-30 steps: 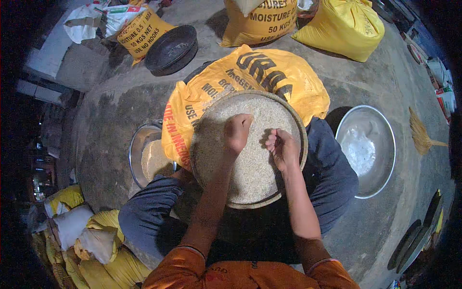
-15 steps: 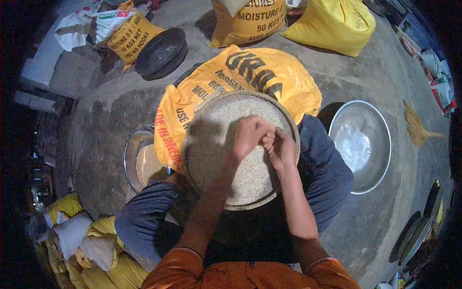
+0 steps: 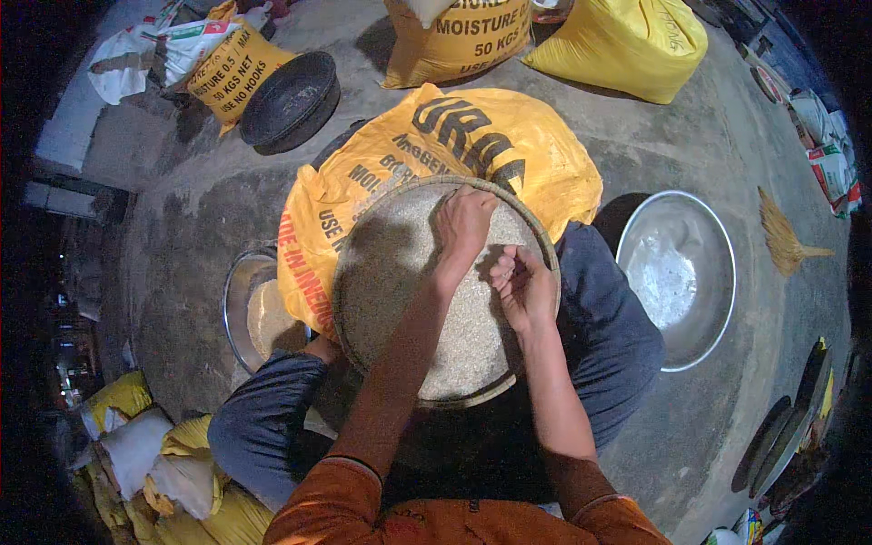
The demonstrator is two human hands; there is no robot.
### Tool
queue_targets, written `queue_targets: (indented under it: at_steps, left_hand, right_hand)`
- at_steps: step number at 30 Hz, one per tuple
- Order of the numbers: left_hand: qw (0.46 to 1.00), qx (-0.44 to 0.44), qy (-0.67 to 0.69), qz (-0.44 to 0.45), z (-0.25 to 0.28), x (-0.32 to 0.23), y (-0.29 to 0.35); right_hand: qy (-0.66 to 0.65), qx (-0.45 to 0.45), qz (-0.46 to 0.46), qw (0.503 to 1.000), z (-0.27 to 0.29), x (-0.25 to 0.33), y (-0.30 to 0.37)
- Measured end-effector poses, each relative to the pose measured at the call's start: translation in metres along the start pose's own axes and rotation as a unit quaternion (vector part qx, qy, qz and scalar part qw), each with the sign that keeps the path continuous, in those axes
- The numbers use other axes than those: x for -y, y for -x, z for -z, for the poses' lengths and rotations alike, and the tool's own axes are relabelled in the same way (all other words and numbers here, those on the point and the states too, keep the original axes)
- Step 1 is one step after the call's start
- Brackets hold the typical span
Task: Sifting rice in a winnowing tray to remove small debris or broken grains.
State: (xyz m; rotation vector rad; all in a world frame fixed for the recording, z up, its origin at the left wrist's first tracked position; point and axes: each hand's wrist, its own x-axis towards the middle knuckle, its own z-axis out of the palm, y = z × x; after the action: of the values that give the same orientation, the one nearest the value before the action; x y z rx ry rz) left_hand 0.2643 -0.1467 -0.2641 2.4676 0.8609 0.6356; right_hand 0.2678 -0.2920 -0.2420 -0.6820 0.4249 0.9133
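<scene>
A round woven tray (image 3: 495,391) rests across my lap, its bottom spread with pale grain (image 3: 459,350). My left hand (image 3: 465,222) is over the far part of the grain, back up, with its fingers bent together; whatever they may hold is hidden. Nearer me and to the right, my right hand (image 3: 530,286) is turned partly palm up above the grain. Its fingers curl in toward the palm, and I cannot make out what lies inside them. The two hands are apart.
Beyond the tray lies a flattened orange sack (image 3: 554,163). A metal basin (image 3: 718,309) stands at right, a metal bowl with grain (image 3: 234,318) at left. Farther off are a black basin (image 3: 291,104), full sacks (image 3: 627,50) and a broom (image 3: 786,241). Sacks (image 3: 136,445) lie heaped lower left.
My hands, which met over the tray, have separated. The left went away from me to the far part of the grain; the right stayed at nearly the same place.
</scene>
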Motion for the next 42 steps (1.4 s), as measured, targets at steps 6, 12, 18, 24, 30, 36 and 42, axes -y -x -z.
queue_targets:
  at_steps: [6, 12, 18, 24, 30, 36, 42]
  left_hand:
    - [0.996, -0.010, -0.066, -0.053, -0.002, -0.007, -0.006]
    - [0.993, -0.001, -0.109, -0.041, -0.002, 0.001, -0.007]
    - [0.999, 0.014, 0.051, 0.011, 0.035, 0.054, 0.034]
    - [0.920, 0.015, 0.341, 0.191, 0.057, 0.017, 0.076]
    - [0.941, 0.032, 0.304, 0.145, 0.083, -0.053, 0.115]
    - [0.982, -0.017, 0.185, 0.018, 0.104, -0.045, 0.144]
    - [0.964, -0.070, 0.195, 0.167, 0.125, 0.047, 0.157]
  right_hand:
    - [-0.003, 0.020, -0.006, 1.000, 0.001, -0.002, -0.002]
    - [0.002, 0.042, -0.013, 0.999, 0.005, -0.003, -0.002]
    - [-0.006, 0.032, -0.023, 0.999, -0.005, -0.004, 0.006]
    - [-0.009, 0.109, -0.042, 0.993, 0.005, -0.009, 0.004]
    - [-0.017, 0.048, -0.056, 0.997, 0.009, -0.022, 0.004]
    - [0.037, 0.083, -0.120, 0.989, 0.004, -0.031, 0.033]
    - [0.046, 0.182, -0.193, 0.963, 0.030, -0.037, 0.039]
